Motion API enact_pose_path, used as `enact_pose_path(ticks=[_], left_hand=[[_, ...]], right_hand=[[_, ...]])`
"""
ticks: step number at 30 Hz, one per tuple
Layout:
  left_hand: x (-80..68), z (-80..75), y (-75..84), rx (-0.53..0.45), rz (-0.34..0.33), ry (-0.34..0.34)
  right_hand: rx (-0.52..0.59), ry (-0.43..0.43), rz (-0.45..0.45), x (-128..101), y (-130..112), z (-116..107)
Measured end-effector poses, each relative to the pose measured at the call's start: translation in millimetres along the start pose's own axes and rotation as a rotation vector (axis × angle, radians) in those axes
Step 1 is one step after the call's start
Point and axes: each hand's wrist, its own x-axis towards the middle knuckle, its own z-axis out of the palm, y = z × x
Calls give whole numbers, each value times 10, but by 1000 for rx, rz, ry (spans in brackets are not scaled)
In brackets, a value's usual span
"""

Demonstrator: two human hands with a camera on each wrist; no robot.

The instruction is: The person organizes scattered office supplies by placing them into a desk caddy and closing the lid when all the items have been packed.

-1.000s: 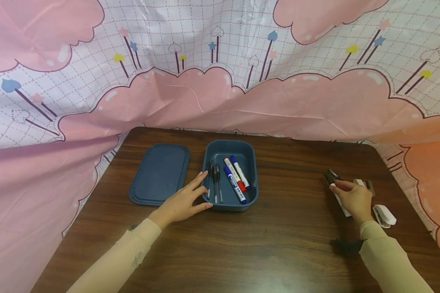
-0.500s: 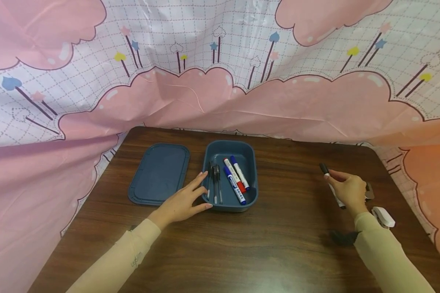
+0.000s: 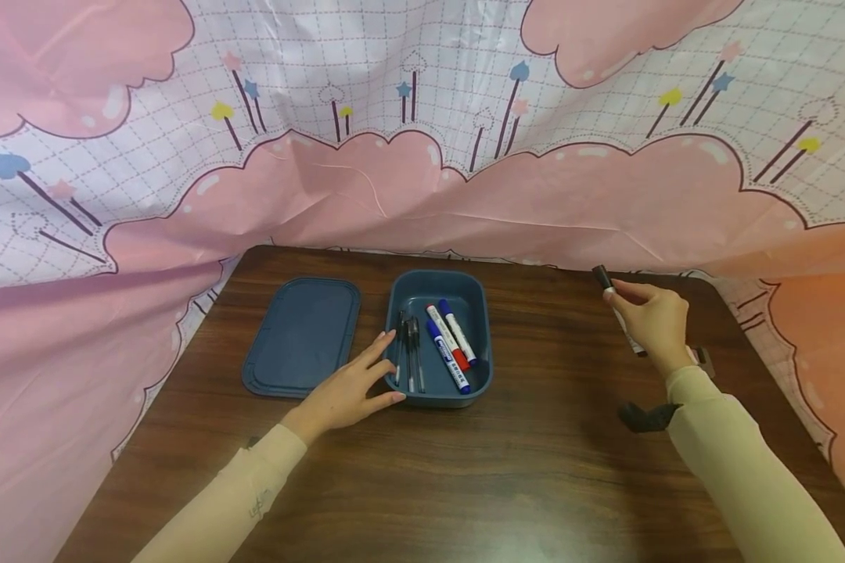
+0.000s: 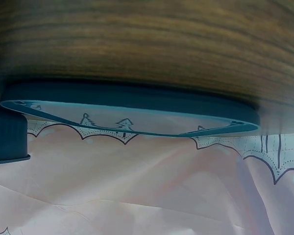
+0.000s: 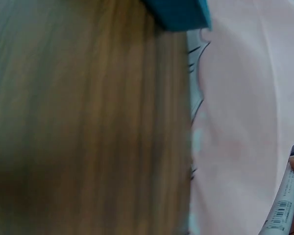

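Note:
My right hand [image 3: 651, 320] pinches a white marker with a black cap [image 3: 603, 277], held above the right side of the table; its barrel also shows in the right wrist view as a white marker [image 5: 283, 203]. My left hand [image 3: 341, 391] rests at the near left corner of a blue-grey box [image 3: 489, 344], fingers spread, fingertips touching its rim. Inside the box several black pens [image 3: 411, 352] lie along the left wall. Beside them are a blue-capped marker [image 3: 449, 357], a red marker [image 3: 442, 327] and another blue marker [image 3: 459, 332].
A flat blue-grey lid [image 3: 303, 336] lies left of the box on the brown wooden table [image 3: 422, 477]. A small grey-brown item [image 3: 706, 361] is partly hidden behind my right wrist. A patterned pink and white curtain [image 3: 422, 195] hangs behind the table.
My right hand has lifted the black-capped marker and carried it up, away from me and slightly left. The white stapler is now covered by the right sleeve. The left hand stays at the box.

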Motion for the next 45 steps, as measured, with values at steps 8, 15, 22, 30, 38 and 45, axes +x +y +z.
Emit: enact_pose_path(ticks=[8,15,22,30,38,45], left_hand=[[-6,9,-10,6,27,18],[-16,-12,-4,-3,29,24],[-16,-15,1,7,26,18],[-11,-18,6,9,21,7],[-13,-14,4,15,14,-4],[-10,-16,18,14,15,-2]], right_hand=[[77,33,-51,178,-405,-16],[193,-4,-107,272,-734,51],[211,-46,-160,326,-1042,201],[263,-61,-186,382,-1470,371],[309,-111,-181,361,-1773,576],[349,-207,-165,218,-1923,834]])
